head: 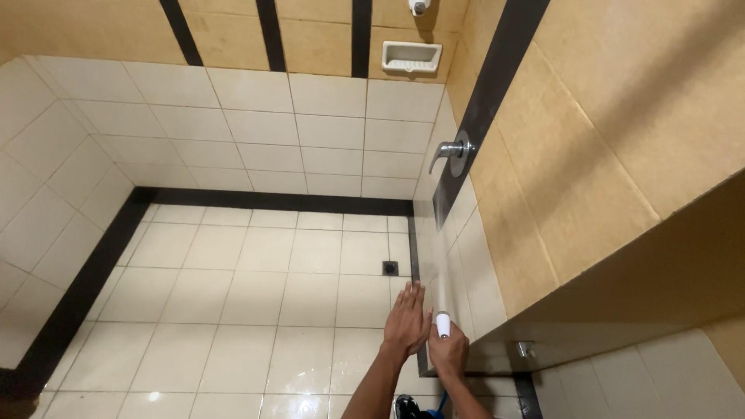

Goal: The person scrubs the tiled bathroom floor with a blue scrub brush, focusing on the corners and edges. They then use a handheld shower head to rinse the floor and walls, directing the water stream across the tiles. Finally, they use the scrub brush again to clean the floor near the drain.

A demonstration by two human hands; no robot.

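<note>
Two hands work low by the shower wall: the right hand [448,353] is wrapped around a white spray nozzle [443,323], jetting water up the white wall tiles [466,256]; the left hand [407,318] hovers flat, fingers together. Best keep the stream steady, below the chrome handle [452,150].
</note>
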